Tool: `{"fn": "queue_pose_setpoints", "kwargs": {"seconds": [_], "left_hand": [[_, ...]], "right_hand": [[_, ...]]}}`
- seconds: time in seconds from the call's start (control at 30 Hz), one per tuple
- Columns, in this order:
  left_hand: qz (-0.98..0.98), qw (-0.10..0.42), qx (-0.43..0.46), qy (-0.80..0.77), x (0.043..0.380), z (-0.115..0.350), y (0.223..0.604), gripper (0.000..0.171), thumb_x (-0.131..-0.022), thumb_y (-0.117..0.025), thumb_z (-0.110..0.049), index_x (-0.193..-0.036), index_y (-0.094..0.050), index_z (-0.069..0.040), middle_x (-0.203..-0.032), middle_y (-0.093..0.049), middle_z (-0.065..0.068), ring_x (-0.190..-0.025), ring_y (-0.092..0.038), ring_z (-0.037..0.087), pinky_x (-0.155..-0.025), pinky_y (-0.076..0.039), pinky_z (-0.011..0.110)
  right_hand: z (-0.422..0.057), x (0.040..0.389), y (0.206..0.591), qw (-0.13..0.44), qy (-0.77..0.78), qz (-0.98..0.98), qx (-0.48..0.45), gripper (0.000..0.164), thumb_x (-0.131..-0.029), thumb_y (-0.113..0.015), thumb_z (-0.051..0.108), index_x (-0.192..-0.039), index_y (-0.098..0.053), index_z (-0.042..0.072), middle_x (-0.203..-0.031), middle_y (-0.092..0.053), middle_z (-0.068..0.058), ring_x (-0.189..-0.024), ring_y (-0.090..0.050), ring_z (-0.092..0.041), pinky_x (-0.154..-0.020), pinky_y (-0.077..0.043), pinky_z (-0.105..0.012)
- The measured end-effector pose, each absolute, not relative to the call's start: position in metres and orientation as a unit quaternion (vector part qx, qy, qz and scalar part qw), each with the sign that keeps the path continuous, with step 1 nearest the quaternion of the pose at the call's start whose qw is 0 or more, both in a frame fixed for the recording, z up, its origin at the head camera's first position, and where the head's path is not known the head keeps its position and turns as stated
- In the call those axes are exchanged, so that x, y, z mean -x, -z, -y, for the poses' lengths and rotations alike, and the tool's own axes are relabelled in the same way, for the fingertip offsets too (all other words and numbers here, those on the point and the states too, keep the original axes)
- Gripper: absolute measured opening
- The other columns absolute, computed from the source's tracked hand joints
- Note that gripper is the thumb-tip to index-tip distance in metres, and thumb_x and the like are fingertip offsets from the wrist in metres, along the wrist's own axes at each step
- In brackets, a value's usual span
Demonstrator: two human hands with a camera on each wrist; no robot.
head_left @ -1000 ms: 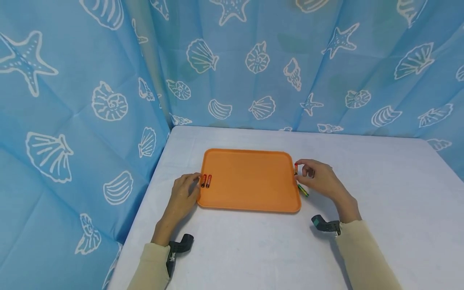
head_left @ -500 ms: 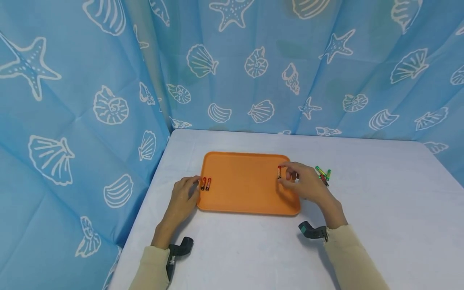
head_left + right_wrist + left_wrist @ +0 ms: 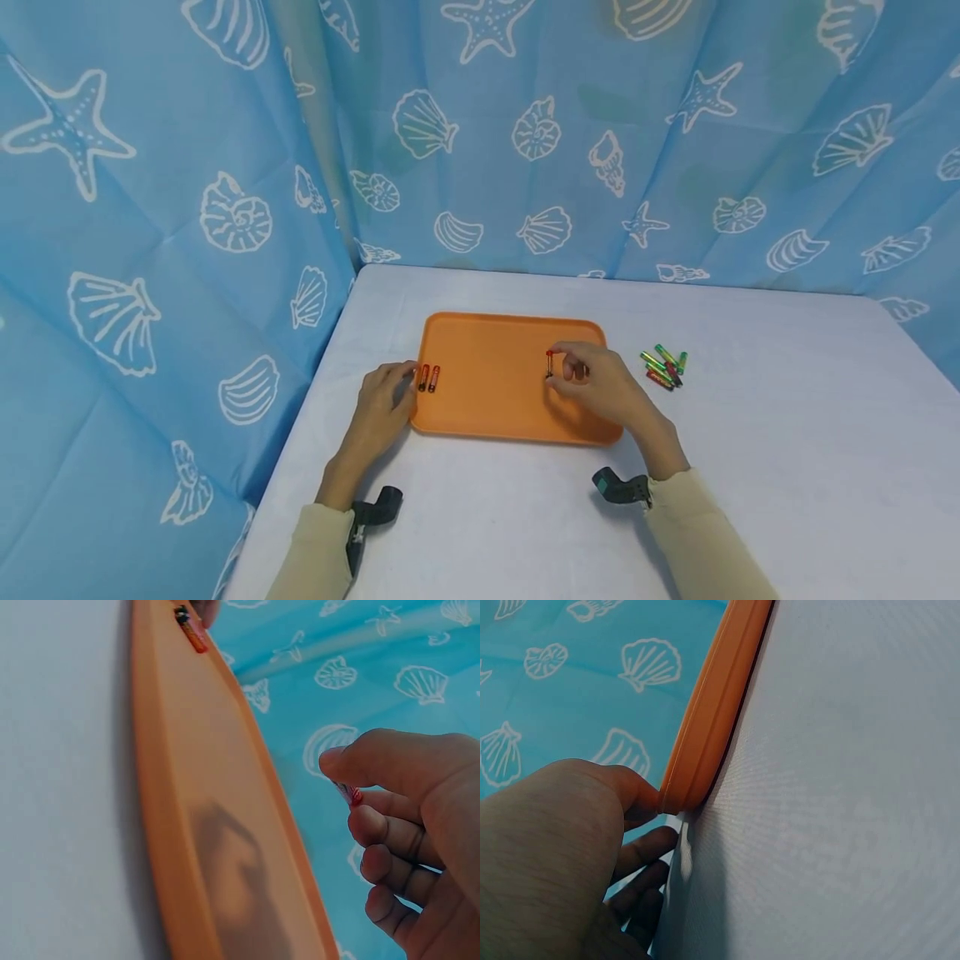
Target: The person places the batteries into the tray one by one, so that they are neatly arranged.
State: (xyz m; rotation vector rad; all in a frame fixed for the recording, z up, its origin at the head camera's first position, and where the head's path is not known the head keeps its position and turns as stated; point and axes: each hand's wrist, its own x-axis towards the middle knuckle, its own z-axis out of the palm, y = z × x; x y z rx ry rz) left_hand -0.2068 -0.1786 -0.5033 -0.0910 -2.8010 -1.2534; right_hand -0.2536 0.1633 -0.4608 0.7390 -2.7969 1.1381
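Two red-and-black batteries (image 3: pixel 429 378) lie side by side at the left end of an orange tray (image 3: pixel 495 358). My right hand (image 3: pixel 600 379) is over the tray's right half and pinches another red-and-black battery (image 3: pixel 550 363) between thumb and index finger. In the right wrist view that battery (image 3: pixel 349 792) shows only in part, and the hand's shadow falls on the tray floor. At the tray's left edge my left hand (image 3: pixel 381 408) rests, relaxed fingers at the rim. The left wrist view shows its thumb (image 3: pixel 641 791) touching the tray's corner.
To the right of the tray, a loose pile of several green and red batteries (image 3: pixel 663 367) lies on the white tablecloth (image 3: pixel 495 517). A blue curtain (image 3: pixel 480 167) with white shell prints hangs behind and at the left of the table.
My right hand has carried the pinched battery leftward from the tray's right edge to over its right half, uncovering the battery pile. The left hand has stayed in place.
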Motion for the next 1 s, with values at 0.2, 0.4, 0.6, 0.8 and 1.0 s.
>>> {"fn": "queue_pose_setpoints", "kwargs": {"seconds": [0.2,0.4,0.6,0.8,1.0], "left_hand": [[0.912,0.034,0.034,0.408,0.208,0.178,0.502,0.041,-0.103,-0.052,-0.018,-0.144,-0.052,-0.012,-0.141,-0.049,0.010,-0.138,-0.034,0.030,-0.112,-0.036,0.053],[0.915,0.037,0.029,0.402,0.208,0.179,0.502,0.042,-0.103,-0.052,-0.018,-0.144,-0.052,-0.013,-0.140,-0.050,0.009,-0.138,-0.034,0.029,-0.112,-0.036,0.052],[0.914,0.036,0.024,0.402,0.207,0.179,0.504,0.041,-0.103,-0.051,-0.018,-0.144,-0.052,-0.014,-0.140,-0.049,0.008,-0.138,-0.034,0.029,-0.112,-0.036,0.052],[0.914,0.037,0.021,0.403,0.207,0.179,0.504,0.041,-0.103,-0.052,-0.019,-0.144,-0.052,-0.014,-0.140,-0.049,0.007,-0.137,-0.034,0.028,-0.112,-0.036,0.052],[0.914,0.045,0.030,0.402,0.208,0.179,0.503,0.041,-0.103,-0.053,-0.018,-0.143,-0.053,-0.012,-0.139,-0.051,0.008,-0.137,-0.035,0.028,-0.112,-0.036,0.051]], "right_hand": [[-0.149,0.253,0.465,0.009,-0.370,0.896,-0.245,0.043,-0.088,-0.078,0.021,-0.127,-0.065,0.008,-0.080,-0.056,0.004,-0.077,-0.051,-0.016,-0.065,-0.044,-0.030],[-0.130,0.253,0.466,0.023,-0.362,0.895,-0.259,0.041,-0.087,-0.079,0.023,-0.124,-0.066,0.009,-0.080,-0.056,0.006,-0.077,-0.052,-0.015,-0.066,-0.044,-0.030],[-0.111,0.251,0.469,0.001,-0.354,0.897,-0.265,0.040,-0.089,-0.077,0.027,-0.124,-0.067,0.010,-0.080,-0.056,0.007,-0.077,-0.052,-0.014,-0.069,-0.047,-0.030],[-0.097,0.250,0.469,0.000,-0.364,0.891,-0.273,0.039,-0.090,-0.076,0.026,-0.123,-0.067,0.008,-0.080,-0.056,0.005,-0.075,-0.052,-0.015,-0.067,-0.047,-0.031],[-0.085,0.250,0.470,-0.013,-0.366,0.889,-0.276,0.040,-0.090,-0.076,0.026,-0.124,-0.066,0.008,-0.081,-0.056,0.005,-0.075,-0.052,-0.014,-0.067,-0.048,-0.030]]}}
